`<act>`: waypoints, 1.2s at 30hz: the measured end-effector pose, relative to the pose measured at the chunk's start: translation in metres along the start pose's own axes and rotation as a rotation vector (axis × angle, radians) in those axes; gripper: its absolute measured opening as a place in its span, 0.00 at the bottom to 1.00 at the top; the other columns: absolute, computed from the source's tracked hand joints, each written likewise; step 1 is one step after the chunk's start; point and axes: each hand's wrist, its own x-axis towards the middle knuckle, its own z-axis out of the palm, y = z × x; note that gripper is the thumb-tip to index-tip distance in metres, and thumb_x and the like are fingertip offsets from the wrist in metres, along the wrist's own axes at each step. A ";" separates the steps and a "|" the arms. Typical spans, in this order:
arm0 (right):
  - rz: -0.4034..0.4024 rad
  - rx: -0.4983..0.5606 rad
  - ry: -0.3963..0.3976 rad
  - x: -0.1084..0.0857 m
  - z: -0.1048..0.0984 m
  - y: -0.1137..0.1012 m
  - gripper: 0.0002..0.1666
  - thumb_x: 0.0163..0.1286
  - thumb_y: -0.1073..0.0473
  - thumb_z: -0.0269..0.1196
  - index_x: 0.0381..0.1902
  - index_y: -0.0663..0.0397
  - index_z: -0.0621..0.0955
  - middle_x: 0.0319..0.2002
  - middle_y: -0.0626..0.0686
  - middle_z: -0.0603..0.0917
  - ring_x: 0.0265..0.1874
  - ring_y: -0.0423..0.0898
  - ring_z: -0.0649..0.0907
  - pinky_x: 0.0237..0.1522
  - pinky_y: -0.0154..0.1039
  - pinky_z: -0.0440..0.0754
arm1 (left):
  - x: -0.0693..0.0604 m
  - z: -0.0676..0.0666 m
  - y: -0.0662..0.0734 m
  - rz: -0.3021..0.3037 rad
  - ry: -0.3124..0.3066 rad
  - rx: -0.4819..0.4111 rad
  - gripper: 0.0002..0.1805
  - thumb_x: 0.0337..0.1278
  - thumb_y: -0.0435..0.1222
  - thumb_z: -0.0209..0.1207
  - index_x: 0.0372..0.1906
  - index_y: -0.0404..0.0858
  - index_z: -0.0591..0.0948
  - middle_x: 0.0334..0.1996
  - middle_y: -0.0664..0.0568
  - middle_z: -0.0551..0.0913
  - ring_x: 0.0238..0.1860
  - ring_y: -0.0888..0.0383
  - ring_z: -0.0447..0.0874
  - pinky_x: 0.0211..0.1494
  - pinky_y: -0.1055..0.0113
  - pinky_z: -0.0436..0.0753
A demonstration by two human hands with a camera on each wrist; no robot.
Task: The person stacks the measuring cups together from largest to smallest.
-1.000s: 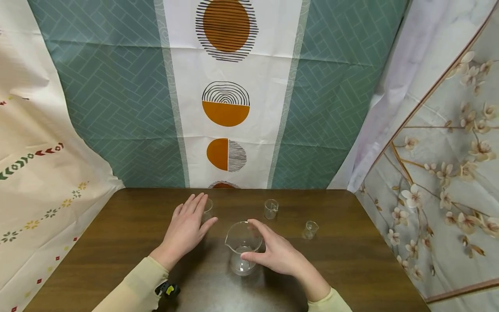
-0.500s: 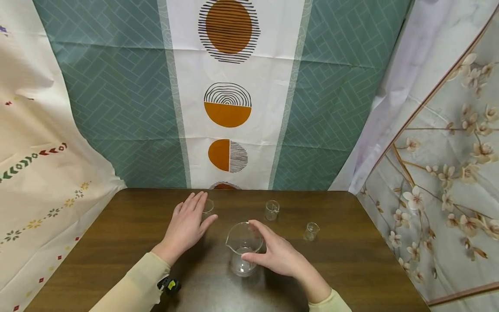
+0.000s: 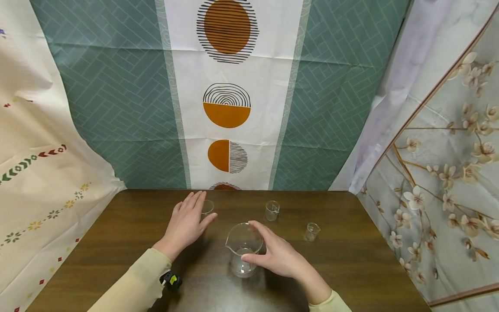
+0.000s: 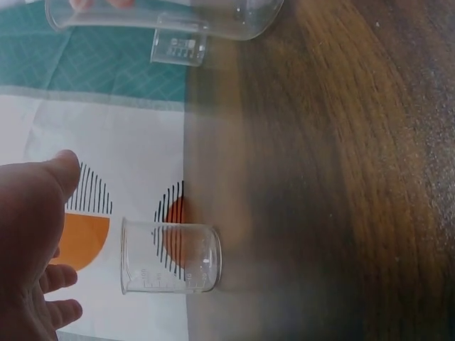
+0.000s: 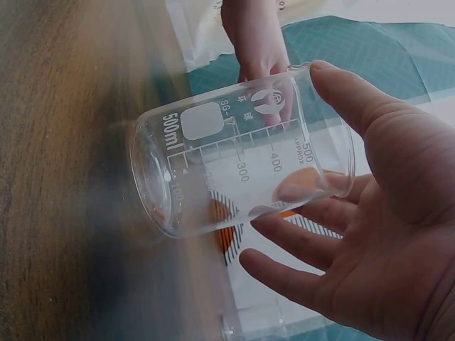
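A large clear glass beaker (image 3: 238, 261) stands upright on the brown table near the middle. Its 500 ml markings read plainly in the right wrist view. My right hand (image 3: 280, 255) holds it near the rim, thumb on one side and fingers on the other. My left hand (image 3: 184, 225) hovers at the left with fingers straight and thumb spread, holding nothing. Just beyond it is a smaller glass beaker (image 4: 170, 259), partly hidden by the fingers in the head view. Apart from that beaker, the left thumb and fingers show a gap in the left wrist view.
Farther back stands another small beaker (image 3: 272, 211). A still smaller one (image 3: 312, 232) is to the right. The table (image 3: 370, 264) meets a green and white patterned cloth (image 3: 230, 69) at its back edge. Printed cloths hang on both sides.
The camera view has shifted slightly. Both hands and the beakers keep nearly the same places.
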 end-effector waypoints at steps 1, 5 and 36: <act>0.000 0.000 0.000 0.001 -0.001 0.000 0.55 0.69 0.27 0.74 0.84 0.41 0.67 0.75 0.45 0.79 0.70 0.49 0.80 0.66 0.61 0.80 | 0.001 0.000 0.000 0.000 0.001 -0.001 0.47 0.78 0.57 0.65 0.84 0.29 0.66 0.80 0.33 0.69 0.83 0.32 0.62 0.77 0.29 0.65; 0.000 -0.001 0.001 0.003 -0.003 -0.001 0.56 0.69 0.27 0.74 0.84 0.43 0.67 0.75 0.45 0.79 0.70 0.49 0.80 0.67 0.61 0.80 | 0.006 -0.001 -0.001 0.002 0.009 -0.004 0.48 0.78 0.58 0.65 0.84 0.29 0.65 0.80 0.33 0.70 0.82 0.32 0.62 0.77 0.30 0.66; 0.003 0.020 -0.009 0.000 -0.002 -0.002 0.55 0.71 0.26 0.72 0.85 0.40 0.66 0.75 0.45 0.78 0.70 0.51 0.80 0.66 0.62 0.80 | 0.012 0.016 -0.020 -0.049 -0.019 0.001 0.48 0.76 0.57 0.67 0.81 0.25 0.68 0.74 0.29 0.77 0.76 0.31 0.72 0.73 0.29 0.71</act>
